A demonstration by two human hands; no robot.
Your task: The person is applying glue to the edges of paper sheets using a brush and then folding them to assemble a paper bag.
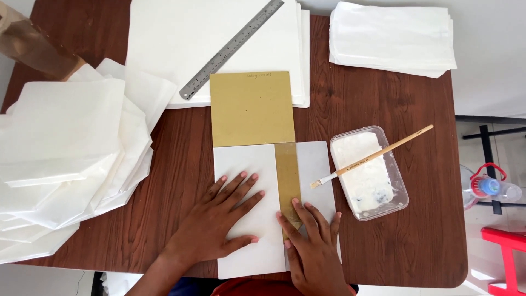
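A white paper sheet (247,181) lay folded around a gold card template (251,108) at the desk's (181,137) near edge; its left flap was down, the right flap (315,164) seemingly unglued. Both hands, left (216,216) and right (312,241), pressed flat on it, fingers spread. A brush (372,156) rested across the paste tub (397,181) nearby.

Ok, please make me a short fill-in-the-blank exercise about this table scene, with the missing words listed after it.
1. Both hands, the left hand and the right hand, press flat on a sheet of white ____.
2. The brush lies across the plastic tub of white ____.
3. The metal ruler rests on a stack of white ____.
4. The gold-brown board under the folded sheet is made of ____.

Missing words: paper; glue; sheets; cardboard
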